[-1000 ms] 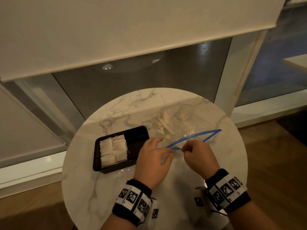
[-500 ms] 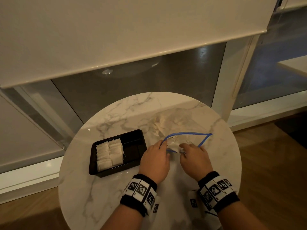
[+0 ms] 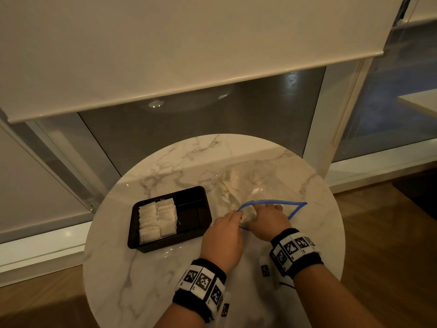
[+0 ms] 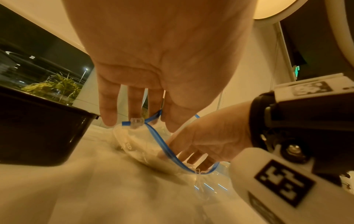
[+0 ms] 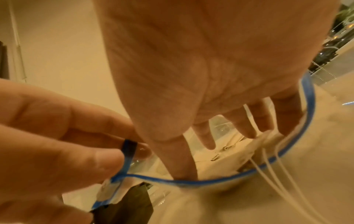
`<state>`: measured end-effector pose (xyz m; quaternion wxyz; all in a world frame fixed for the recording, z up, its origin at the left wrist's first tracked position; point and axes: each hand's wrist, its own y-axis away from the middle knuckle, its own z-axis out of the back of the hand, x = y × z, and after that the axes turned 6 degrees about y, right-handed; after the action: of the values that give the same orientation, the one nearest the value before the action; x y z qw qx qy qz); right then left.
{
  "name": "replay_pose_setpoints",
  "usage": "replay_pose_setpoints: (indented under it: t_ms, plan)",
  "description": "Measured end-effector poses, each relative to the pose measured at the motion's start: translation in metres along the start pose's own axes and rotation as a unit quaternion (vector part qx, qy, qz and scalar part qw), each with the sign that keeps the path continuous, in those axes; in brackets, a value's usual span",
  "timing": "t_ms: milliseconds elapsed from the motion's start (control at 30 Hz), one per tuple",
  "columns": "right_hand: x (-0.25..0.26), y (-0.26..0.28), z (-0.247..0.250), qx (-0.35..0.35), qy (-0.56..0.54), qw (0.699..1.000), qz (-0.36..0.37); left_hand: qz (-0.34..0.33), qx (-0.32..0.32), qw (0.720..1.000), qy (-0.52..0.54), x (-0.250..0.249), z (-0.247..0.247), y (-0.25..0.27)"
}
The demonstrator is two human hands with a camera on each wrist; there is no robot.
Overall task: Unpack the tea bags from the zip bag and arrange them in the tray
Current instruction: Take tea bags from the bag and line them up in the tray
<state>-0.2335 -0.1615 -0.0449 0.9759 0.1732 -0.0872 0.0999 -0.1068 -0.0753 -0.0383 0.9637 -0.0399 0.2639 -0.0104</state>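
Note:
A clear zip bag (image 3: 256, 176) with a blue zip rim (image 3: 298, 207) lies on the right of the round marble table (image 3: 142, 280). Several tea bags (image 3: 236, 185) show through it. My left hand (image 3: 237, 215) pinches the rim's left end (image 5: 127, 153) beside the slider (image 4: 136, 121) and holds the mouth up. My right hand (image 3: 262, 210) reaches into the mouth with fingers (image 5: 254, 121) straight, near tea bags (image 5: 272, 138) with white strings (image 5: 268, 168). The black tray (image 3: 192, 215) to the left holds several tea bags (image 3: 157, 220) in neat rows in its left half.
The table stands close to a window with a pale roller blind (image 3: 165, 55) lowered behind it. Wooden floor (image 3: 390, 233) surrounds the table, whose front edge is near my wrists. The tray's right half and the marble in front of the tray are bare.
My right hand let go of the blue rim and slid into the bag's mouth. The mouth went from a flat slit to a wide loop. My left hand kept its pinch.

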Motion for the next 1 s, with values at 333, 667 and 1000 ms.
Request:
replay_pose_setpoints:
  t_ms: [333,667,1000]
  plan:
    - [-0.001,-0.014,-0.011,0.01,-0.085,0.996,-0.039,0.003,-0.004,0.999,0.036,0.007,-0.002,0.004]
    - [0.007,-0.019,-0.013,0.041,-0.167,0.984,-0.046,-0.003,-0.007,0.997,0.076,0.005,0.002,0.008]
    - [0.02,-0.009,0.0,0.037,-0.325,0.938,-0.119,0.003,-0.003,0.996,0.088,0.003,0.003,0.008]
